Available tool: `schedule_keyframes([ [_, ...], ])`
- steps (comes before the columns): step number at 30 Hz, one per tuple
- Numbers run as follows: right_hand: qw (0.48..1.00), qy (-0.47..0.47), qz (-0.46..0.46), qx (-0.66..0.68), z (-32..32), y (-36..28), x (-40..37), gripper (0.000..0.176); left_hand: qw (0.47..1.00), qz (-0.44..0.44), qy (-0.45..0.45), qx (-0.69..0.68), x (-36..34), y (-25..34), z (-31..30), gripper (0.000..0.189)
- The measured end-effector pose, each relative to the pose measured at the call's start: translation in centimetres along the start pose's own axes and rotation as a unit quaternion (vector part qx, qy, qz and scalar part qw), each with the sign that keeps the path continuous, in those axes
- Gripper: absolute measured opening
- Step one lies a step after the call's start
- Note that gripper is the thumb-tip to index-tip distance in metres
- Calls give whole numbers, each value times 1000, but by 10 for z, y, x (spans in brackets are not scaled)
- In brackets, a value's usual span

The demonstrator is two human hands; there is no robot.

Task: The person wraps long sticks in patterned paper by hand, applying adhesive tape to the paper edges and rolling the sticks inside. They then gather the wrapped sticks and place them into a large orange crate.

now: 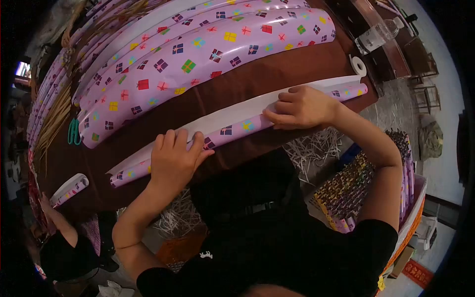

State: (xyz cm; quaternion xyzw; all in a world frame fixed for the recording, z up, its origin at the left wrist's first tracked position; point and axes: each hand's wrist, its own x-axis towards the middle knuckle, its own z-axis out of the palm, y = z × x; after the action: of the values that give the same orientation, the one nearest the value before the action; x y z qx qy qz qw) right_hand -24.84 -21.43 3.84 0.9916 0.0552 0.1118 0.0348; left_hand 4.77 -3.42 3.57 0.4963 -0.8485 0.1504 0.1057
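A thin roll of pink wrapping paper (235, 129), printed with small gift boxes, lies across the table edge in front of me. Its white inner side (217, 118) shows along the far side of the roll. My left hand (174, 154) is closed over the left part, fingers bent on top and thumb along the near side. Toward the other end, my right hand (301, 108) grips the roll with curled fingers; its thumb and fingertips are partly hidden.
Large sheets of the same gift-print paper (208, 54) lie curved at the back of the brown table (217, 96). Green-handled scissors (74, 131), a plastic bottle (380, 35) and a co-worker's arm (58, 218) with another roll (70, 190) surround them. A basket of rolls (358, 190) stands at right.
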Motion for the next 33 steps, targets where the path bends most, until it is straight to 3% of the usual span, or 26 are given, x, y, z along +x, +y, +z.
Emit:
schedule_keyframes([
  [2,1000,-4,0,10,1,3,2,32,995,-85,-16,-59,-8,4,8,47],
  [5,999,-11,28,43,4,5,2,31,986,-91,17,-138,-13,-5,18,46],
  [16,998,19,55,-24,-1,-1,-21,36,988,-55,38,-137,-6,8,15,46],
  [18,983,97,154,-8,-11,12,-34,32,988,-53,42,-141,-5,10,16,46],
  [20,898,233,341,-154,-15,38,-62,28,987,-55,45,-146,-4,12,18,45],
  [21,866,150,404,-255,-31,51,-87,26,989,-48,54,-127,-5,14,17,44],
  [22,782,69,525,-328,-33,59,-114,29,991,-40,62,-108,-6,14,16,44],
  [24,698,-66,643,-309,-35,68,-161,36,992,-41,57,-108,-8,16,16,43],
  [27,647,-99,735,-176,-29,79,-192,50,993,-38,68,-92,-8,15,17,43],
  [28,627,-103,754,-164,-32,80,-188,45,993,-41,61,-94,-11,15,19,43],
  [30,672,-48,719,-174,-29,81,-195,34,993,-50,49,-90,-11,16,16,43],
  [33,661,-37,733,-156,-37,90,-179,33,993,-44,35,-102,-9,15,10,44],
])
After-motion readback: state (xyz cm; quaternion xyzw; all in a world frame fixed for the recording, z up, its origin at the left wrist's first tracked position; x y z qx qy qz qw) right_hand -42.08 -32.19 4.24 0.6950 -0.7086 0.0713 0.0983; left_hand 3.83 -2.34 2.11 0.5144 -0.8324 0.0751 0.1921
